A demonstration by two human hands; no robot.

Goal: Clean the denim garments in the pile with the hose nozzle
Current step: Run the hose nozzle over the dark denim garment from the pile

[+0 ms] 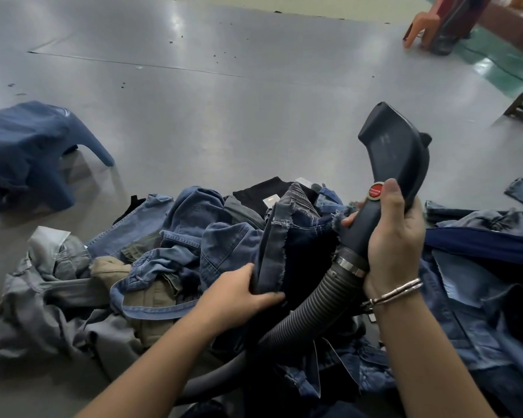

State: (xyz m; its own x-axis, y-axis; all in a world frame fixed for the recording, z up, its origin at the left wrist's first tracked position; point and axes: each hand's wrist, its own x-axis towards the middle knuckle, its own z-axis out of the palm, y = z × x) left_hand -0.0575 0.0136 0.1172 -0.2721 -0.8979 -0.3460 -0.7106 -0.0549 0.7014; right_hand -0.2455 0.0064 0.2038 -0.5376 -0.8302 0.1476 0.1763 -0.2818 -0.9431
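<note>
Our right hand point(393, 236) grips the rigid hose nozzle point(390, 164), raised right of centre; our left hand point(242, 292) pinches a dark denim garment point(296, 236) atop the pile point(175, 251) at lower centre. We judge denim limp, weighty; best held by seams.

A glossy grey floor point(224, 86) carries the heaped pile of denim garments point(169, 254), a blue plastic stool point(34, 146) and an orange plastic chair point(420, 28).
</note>
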